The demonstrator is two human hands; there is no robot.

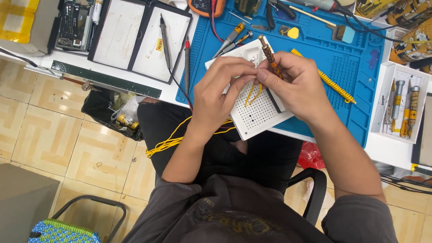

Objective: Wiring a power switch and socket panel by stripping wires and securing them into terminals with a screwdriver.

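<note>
Mid-frame, left hand [220,90] pinches yellow wire [252,95]; right hand [292,85] grips brown tool [271,57]; stripping step, needs steady grip

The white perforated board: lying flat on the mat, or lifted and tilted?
Cannot tell for sure. The white perforated board overhangs the blue mat toward the lap, beneath both hands; the left hand and right hand pinch yellow wires above it.
</note>
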